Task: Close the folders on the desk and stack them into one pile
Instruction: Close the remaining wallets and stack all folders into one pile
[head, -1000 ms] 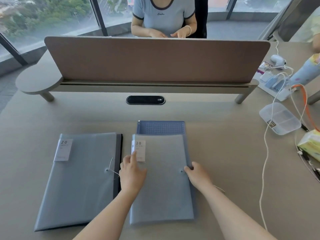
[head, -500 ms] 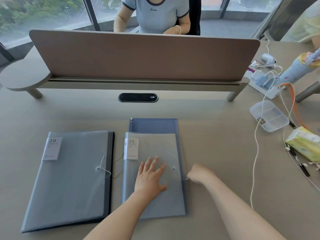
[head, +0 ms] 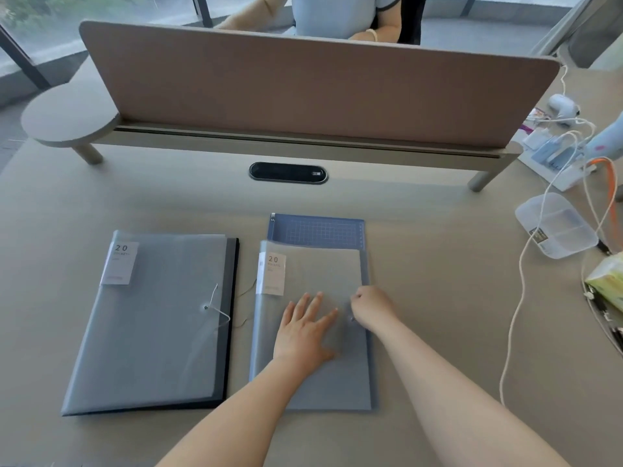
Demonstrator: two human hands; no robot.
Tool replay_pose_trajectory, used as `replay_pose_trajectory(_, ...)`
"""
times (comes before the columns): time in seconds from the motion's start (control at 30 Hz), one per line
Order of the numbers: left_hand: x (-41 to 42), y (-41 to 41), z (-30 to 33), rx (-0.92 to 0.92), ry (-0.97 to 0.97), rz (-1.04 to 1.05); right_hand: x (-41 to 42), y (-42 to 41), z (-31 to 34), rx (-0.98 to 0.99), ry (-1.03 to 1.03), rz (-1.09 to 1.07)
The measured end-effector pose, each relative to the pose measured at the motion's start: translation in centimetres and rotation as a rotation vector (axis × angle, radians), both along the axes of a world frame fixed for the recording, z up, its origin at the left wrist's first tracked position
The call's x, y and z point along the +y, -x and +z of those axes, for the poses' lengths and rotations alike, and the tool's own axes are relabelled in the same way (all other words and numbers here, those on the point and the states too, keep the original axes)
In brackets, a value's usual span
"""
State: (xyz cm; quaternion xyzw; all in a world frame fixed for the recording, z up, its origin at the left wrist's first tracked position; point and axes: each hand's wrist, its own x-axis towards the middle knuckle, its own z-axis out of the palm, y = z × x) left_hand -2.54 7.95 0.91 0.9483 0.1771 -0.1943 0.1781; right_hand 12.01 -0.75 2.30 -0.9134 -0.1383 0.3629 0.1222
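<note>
Two closed translucent grey folders lie side by side on the desk. The left folder (head: 151, 325) has a black back cover, and its white string hangs loose from its button. The right folder (head: 320, 271) rests on a blue cutting mat (head: 317, 229). My left hand (head: 306, 332) lies flat on the right folder's cover with its fingers spread. My right hand (head: 372, 308) hovers just above that folder's button (head: 352, 319), fingers pinched together on its thin string, which barely shows.
A brown divider screen (head: 303, 89) crosses the desk behind a black cable port (head: 288, 172). A person (head: 337, 15) sits beyond it. At the right are a clear plastic box (head: 556, 227), white cables (head: 519, 281), a power strip (head: 556, 156) and a tissue pack (head: 606, 284).
My left hand slid from the right folder's label to the middle of its cover and spread flat. My right hand pulled out past the folder's right edge, then came back over the button.
</note>
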Motion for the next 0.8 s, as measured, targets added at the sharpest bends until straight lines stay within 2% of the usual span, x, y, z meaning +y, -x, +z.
replay_pose_trajectory(0.17,0.1,0.1,-0.5,-0.028,0.029,0.03,1.0,1.6,-0.4,-0.027,0.002,0.218)
replay_pose_trajectory(0.37,0.2,0.3,-0.6,-0.038,0.04,0.04,-0.7,3.4,0.1,-0.044,-0.012,0.297)
replay_pose_trajectory(0.5,0.2,0.4,-0.4,-0.027,0.02,0.028,-2.0,4.1,0.0,-0.011,-0.001,0.244)
replay_pose_trajectory(0.8,0.1,0.2,-0.2,-0.009,-0.016,0.008,-5.4,2.6,-0.1,0.098,0.001,-0.044)
